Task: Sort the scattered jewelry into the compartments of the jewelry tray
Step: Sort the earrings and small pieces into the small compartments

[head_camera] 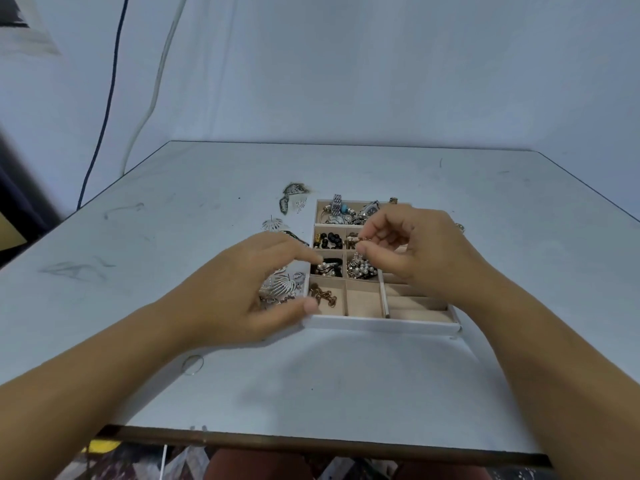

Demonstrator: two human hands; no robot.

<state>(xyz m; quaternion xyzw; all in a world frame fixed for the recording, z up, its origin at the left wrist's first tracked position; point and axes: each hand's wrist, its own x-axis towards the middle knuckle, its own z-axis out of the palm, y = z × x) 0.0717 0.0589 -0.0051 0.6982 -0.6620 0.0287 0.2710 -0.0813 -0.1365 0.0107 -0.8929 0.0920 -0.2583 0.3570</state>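
Observation:
A white jewelry tray with beige compartments lies at the table's middle. Its compartments hold mixed silver pieces, black beads, a pearl and black piece, a pearl cluster and a bronze chain. My right hand hovers over the tray and pinches a small gold piece between thumb and fingertips. My left hand rests at the tray's left edge, fingers loosely curved over silver leaf-shaped pieces, thumb by the tray's front corner.
Loose silver pieces and a fan-shaped one lie left of the tray's far end. A thin ring lies near the front left. The table's front edge is close to me. Cables hang on the wall at left.

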